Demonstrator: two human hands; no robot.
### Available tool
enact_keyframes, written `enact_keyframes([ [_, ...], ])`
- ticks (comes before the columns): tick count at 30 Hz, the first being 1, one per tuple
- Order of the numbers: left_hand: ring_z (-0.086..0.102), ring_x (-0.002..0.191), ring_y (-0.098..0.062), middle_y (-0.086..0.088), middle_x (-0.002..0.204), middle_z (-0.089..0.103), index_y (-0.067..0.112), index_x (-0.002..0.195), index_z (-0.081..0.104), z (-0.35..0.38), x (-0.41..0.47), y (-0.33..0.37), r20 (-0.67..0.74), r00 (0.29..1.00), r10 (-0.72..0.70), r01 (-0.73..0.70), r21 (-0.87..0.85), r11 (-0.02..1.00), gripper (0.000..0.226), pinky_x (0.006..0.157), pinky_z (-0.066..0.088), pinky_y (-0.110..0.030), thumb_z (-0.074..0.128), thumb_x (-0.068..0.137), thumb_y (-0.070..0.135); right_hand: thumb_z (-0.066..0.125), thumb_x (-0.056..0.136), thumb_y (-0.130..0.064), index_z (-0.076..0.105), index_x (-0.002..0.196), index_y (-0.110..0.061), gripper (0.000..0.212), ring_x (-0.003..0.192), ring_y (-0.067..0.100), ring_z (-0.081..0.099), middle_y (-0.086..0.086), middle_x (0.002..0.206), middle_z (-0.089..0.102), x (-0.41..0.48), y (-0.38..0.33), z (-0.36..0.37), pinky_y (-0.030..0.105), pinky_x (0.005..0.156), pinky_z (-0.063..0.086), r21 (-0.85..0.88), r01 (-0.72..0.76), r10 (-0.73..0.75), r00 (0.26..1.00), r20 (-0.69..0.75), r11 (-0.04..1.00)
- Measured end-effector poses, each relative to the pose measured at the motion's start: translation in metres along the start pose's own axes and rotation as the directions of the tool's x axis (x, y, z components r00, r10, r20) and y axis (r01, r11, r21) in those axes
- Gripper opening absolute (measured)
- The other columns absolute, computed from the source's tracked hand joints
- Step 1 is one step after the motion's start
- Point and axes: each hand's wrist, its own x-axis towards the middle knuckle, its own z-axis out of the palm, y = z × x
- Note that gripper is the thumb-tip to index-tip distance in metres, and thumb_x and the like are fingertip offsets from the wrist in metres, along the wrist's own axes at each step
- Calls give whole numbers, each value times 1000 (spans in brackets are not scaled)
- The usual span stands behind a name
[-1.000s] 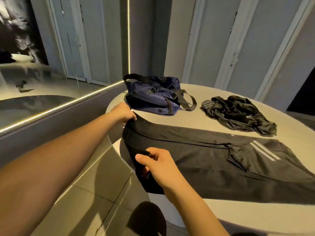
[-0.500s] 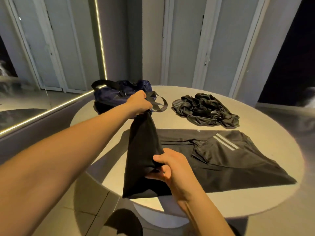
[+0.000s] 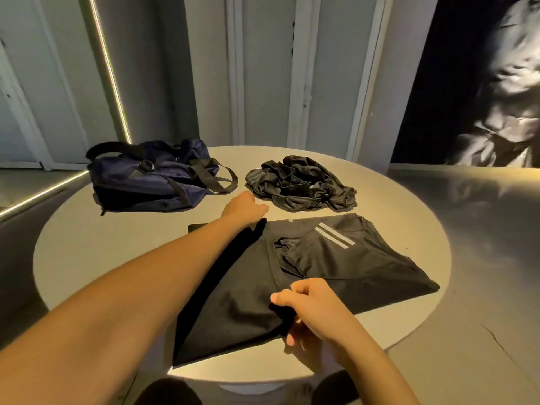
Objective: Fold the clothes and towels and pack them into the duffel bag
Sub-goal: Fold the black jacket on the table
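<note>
Black trousers (image 3: pixel 336 258) with white stripes lie across the round table (image 3: pixel 87 258), their left end lifted and carried over the rest. My left hand (image 3: pixel 244 207) grips the far corner of that lifted end, just in front of a crumpled black garment (image 3: pixel 301 182). Near the table's front, my right hand (image 3: pixel 312 305) pinches the near corner of the same end. A navy duffel bag (image 3: pixel 152 176) with black straps sits at the back left of the table.
The table's rim runs close to my body at the bottom. White panelled doors (image 3: pixel 263 68) stand behind the table. A lit strip (image 3: pixel 108 68) edges a mirrored wall on the left. On the right hangs a dark wall picture (image 3: pixel 482 83).
Both hands have carried the trousers' left end up and to the right, over the striped part. The camera has swung right, so the table sits more centred.
</note>
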Motion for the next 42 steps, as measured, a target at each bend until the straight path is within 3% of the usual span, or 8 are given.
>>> enact_keyframes([
  [4,62,105,-27,-7,123,68,22,119,63,-10,-5,-30,-37,989,145,-141,80,987,25,86,46,-35,57,96,32,68,95,-22,40,64,-4,46,40,22,54,15,60,32,6,-1,-6,21,44,40,-200,33,-54,994,-100,979],
  [10,39,145,-28,-6,160,41,26,156,40,-17,-24,-83,277,913,299,-387,359,849,58,119,31,-45,32,107,56,74,90,-13,53,67,-4,33,40,17,49,10,54,44,7,3,-14,23,50,44,-336,-7,-24,996,-90,942],
  [18,18,155,-26,-3,170,18,34,163,17,-11,-28,-101,309,921,235,-359,445,820,72,125,15,-51,17,101,70,81,84,-16,56,84,-13,26,72,41,73,14,76,66,0,3,-10,57,73,60,-342,-103,56,988,-147,934],
  [23,13,157,-28,-5,171,14,34,163,13,-12,-32,-110,268,949,164,-277,469,839,82,126,13,-53,12,94,79,75,87,-42,55,84,-21,29,71,17,64,-1,76,65,-8,3,-10,39,70,55,-587,-154,-64,941,-333,795],
  [26,16,156,-30,-7,170,16,32,163,14,-16,-43,-113,213,968,131,-223,497,839,87,125,16,-52,9,91,82,65,94,-39,56,86,-25,18,74,8,54,-8,82,58,-14,-2,0,26,64,45,-674,20,-365,852,-375,739],
  [28,14,156,-30,-8,170,14,31,163,12,-17,-56,-113,179,979,96,-176,514,839,86,125,15,-51,10,93,81,63,96,-40,63,99,-28,13,88,6,54,-12,97,57,-15,2,12,23,74,46,-713,178,-484,838,-252,678],
  [32,9,157,-31,-10,171,9,30,164,8,-24,-83,-121,147,988,38,-110,523,845,85,126,12,-51,10,95,79,57,100,-37,70,123,-32,26,121,10,52,-12,129,57,-11,21,20,28,97,43,-804,267,-480,877,-26,532],
  [42,35,144,-31,-7,156,39,17,151,37,-61,-152,-163,55,998,-41,1,589,808,105,112,36,-52,9,82,91,72,92,-33,78,115,-29,24,128,18,51,-7,135,63,-12,26,1,37,103,44,-833,235,-480,876,-42,501],
])
